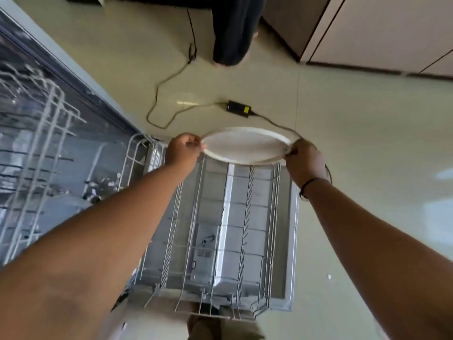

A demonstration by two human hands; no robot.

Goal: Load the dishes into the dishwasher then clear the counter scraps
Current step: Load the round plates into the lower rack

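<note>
We hold a white oval plate point(246, 146) by its two narrow ends over the far edge of the pulled-out lower rack point(220, 231) of the dishwasher, with our left hand point(182, 150) pinching the left rim and our right hand point(304, 159) pinching the right rim; the fingers point(193, 143) of both hands are closed on the rim, thumb above and the rest curled below as far as we can tell. We judge the plate stiff and smooth, most likely ceramic or melamine, so it could chip if knocked against the wire tines and could slip if wet. The raised rim gives the surest hold, and two opposed ends keep so broad a piece level. The rack looks empty, so any slot between the tines should take it on edge. On the open door under the rack we see a small dark pictogram and a block of print point(207, 241), too small and blurred to read. A black power adapter point(239, 108) on the floor carries a yellow label, also unreadable. No brand name shows anywhere.
</note>
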